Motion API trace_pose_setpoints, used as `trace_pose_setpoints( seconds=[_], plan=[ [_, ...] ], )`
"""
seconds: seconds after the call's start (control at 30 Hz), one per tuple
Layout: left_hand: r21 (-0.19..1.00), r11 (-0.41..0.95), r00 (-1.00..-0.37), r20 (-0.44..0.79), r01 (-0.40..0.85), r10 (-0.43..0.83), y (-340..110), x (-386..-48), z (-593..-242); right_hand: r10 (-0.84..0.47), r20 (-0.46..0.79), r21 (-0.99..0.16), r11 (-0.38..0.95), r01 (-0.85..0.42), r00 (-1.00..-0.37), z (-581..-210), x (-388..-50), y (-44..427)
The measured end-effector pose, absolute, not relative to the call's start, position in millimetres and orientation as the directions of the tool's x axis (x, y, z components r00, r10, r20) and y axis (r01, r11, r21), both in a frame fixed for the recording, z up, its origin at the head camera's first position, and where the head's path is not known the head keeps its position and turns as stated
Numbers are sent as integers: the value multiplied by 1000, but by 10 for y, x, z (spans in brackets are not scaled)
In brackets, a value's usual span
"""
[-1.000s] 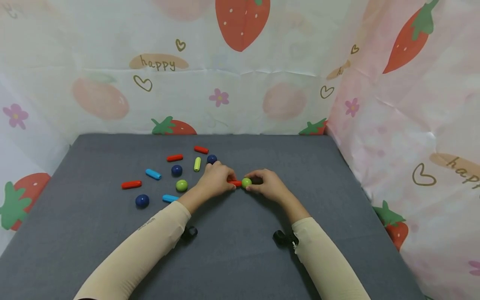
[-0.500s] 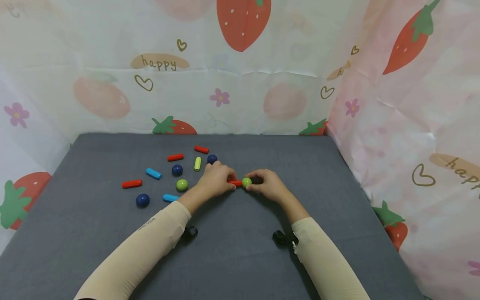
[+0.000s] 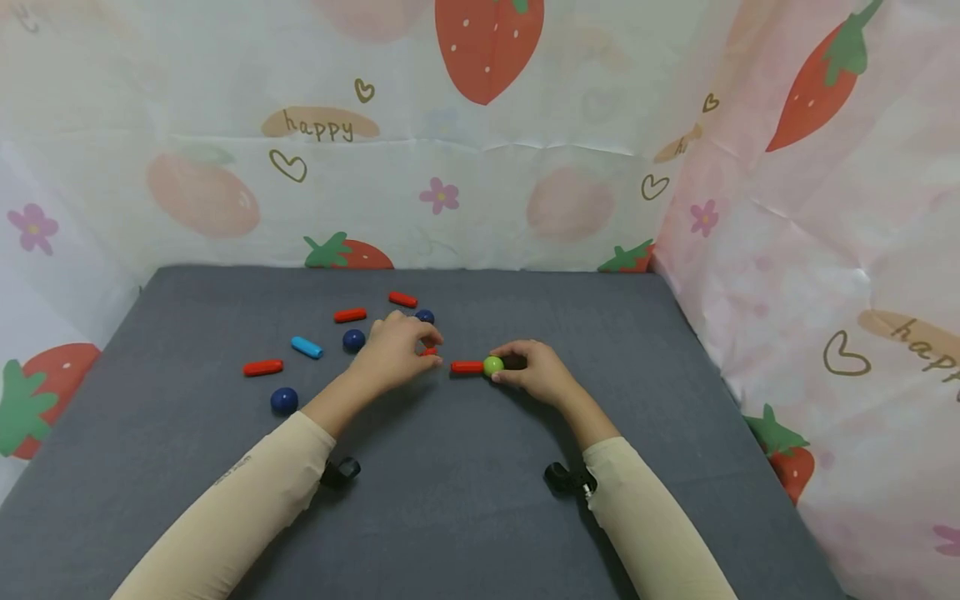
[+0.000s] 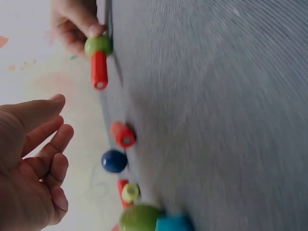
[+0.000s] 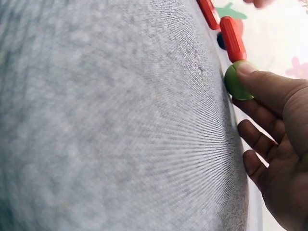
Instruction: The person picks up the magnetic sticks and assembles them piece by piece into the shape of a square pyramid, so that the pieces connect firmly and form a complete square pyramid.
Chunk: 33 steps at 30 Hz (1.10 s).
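My right hand (image 3: 536, 367) pinches a green ball bead (image 3: 492, 366) between thumb and fingers. A red tube bead (image 3: 467, 367) points left from that ball, end against it; the right wrist view shows the same red tube (image 5: 233, 39) touching the ball. My left hand (image 3: 390, 354) is apart from it to the left, above the table, with loosely bent fingers. The left wrist view shows this hand (image 4: 36, 163) holding nothing. Near its fingertips another red tube bead (image 3: 429, 352) lies partly hidden. A green ball (image 4: 139, 219) and light blue bead (image 4: 174, 223) are behind the hand.
On the grey table (image 3: 465, 517), navy balls (image 3: 284, 402), a blue tube (image 3: 306, 347) and several red tubes (image 3: 262, 367) lie to the left. A yellow-green tube (image 4: 130, 192) shows in the left wrist view. A printed curtain (image 3: 480, 167) stands behind.
My left hand has let go of the red tube and moved left and slightly back. My right hand stays in place, still pinching the green ball.
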<state>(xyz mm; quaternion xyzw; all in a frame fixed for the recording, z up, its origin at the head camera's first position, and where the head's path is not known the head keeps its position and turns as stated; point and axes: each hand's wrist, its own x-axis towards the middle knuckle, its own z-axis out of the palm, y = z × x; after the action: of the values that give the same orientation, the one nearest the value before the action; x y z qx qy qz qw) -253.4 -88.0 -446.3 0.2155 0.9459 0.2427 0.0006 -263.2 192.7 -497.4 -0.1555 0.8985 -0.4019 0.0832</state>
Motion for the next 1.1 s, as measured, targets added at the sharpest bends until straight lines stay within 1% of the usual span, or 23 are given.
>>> trace_pose_setpoints(
  seconds=[0.2, 0.33, 0.7, 0.83, 1.1],
  plan=[
    [490, 777, -916, 141, 395, 376, -1168, -2414, -4355, -353, -24, -751, 624, -216, -935, -4972, -2626, 1931],
    [496, 783, -925, 144, 374, 351, -1334, -2362, -4317, -358, -22, -749, 624, -222, -933, -4968, -2624, 1933],
    [505, 821, -960, 63, 267, 273, -1708, -2287, -4429, -353, -23, -752, 623, -217, -935, -4972, -2622, 1944],
    [514, 827, -967, 24, 229, 253, -1766, -2276, -4467, -352, -23, -751, 624, -217, -936, -4964, -2612, 1941],
    [467, 864, -972, -31, 190, 231, -1803, -2291, -4546, -362, -23, -748, 625, -224, -932, -4925, -2577, 1949]
  ],
)
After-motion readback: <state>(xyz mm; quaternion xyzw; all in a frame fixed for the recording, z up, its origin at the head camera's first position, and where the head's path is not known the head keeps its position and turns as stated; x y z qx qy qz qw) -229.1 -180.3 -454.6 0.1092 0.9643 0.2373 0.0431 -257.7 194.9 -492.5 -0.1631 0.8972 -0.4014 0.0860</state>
